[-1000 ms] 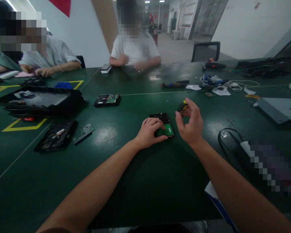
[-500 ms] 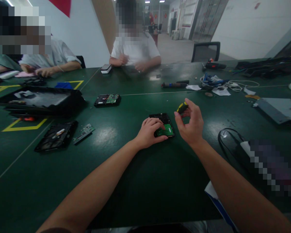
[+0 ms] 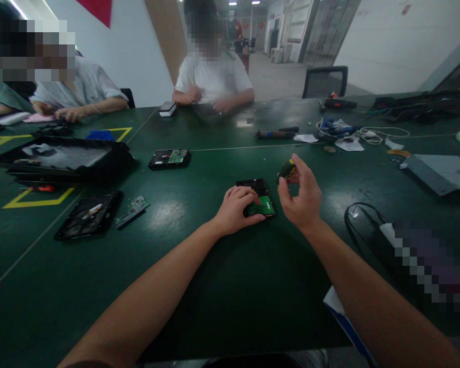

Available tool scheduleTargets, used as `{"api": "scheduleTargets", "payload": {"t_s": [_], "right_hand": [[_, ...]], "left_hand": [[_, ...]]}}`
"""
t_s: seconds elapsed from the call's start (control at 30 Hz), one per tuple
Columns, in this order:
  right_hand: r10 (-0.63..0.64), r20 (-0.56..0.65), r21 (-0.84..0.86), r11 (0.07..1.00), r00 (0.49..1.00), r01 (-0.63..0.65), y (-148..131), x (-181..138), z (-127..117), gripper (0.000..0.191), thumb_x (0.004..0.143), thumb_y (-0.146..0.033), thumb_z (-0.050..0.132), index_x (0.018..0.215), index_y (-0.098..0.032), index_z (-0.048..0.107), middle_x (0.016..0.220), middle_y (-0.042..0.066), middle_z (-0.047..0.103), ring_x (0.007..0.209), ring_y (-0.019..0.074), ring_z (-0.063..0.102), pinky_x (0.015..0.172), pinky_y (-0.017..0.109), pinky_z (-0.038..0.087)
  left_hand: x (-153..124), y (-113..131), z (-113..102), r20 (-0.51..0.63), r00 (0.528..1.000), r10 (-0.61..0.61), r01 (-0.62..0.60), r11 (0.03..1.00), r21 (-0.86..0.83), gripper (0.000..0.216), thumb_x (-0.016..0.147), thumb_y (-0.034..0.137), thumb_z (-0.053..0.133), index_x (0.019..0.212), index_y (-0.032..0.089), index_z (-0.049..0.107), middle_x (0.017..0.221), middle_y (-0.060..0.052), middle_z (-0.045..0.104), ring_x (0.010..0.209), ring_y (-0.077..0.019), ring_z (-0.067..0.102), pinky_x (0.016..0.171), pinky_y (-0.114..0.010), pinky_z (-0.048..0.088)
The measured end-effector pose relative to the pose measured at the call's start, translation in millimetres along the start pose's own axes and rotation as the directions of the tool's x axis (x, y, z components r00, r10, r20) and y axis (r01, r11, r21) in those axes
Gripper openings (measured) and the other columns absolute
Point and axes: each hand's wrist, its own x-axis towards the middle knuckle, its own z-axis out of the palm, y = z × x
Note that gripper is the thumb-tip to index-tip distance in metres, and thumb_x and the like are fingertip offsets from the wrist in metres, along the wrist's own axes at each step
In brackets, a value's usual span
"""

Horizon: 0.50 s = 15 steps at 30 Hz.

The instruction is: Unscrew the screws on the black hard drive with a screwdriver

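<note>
The tool (image 3: pixel 285 173) with the dark and yellow handle has been turned a little in the right hand (image 3: pixel 302 194), so less yellow is shown than half a second ago. The left hand (image 3: pixel 235 208) has been kept in the same spot.

The hard drive (image 3: pixel 267 205) with the green board is laid flat on the green table (image 3: pixel 230 301), and everything else can be placed from it. It is held down by the left hand, with the fingers bent and a bit apart over its left part, and the thumb put at its near edge. Just to its right, the handle is pinched between the thumb and fingers of the right hand, which is lifted up. The tool's tip cannot be made out.

To the left of the hard drive, a loose circuit board (image 3: pixel 133 210) and a black case (image 3: pixel 90 214) are seen side by side. Farther back on that side, another drive (image 3: pixel 169 158) is set down. Well to the right, a grey metal box (image 3: pixel 440 171) is seen.
</note>
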Motion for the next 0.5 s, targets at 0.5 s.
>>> {"api": "scheduleTargets", "payload": {"t_s": [0.5], "right_hand": [[0.037,-0.010,0.030,0.999,0.999,-0.037,1.4,-1.5,1.4,0.067,0.099,-0.030,0.064,0.161,-0.034,0.040,0.137,0.010,0.065,0.096,0.0249,0.071,0.083,0.047,0.069]], "left_hand": [[-0.4,-0.2,-0.6,0.002,1.000,0.003,-0.003,1.000,0.007,0.042,0.089,0.056,0.080,0.118,0.028,0.069,0.137,-0.007,0.068,0.136,-0.0313,0.058,0.124,-0.057,0.033]]}}
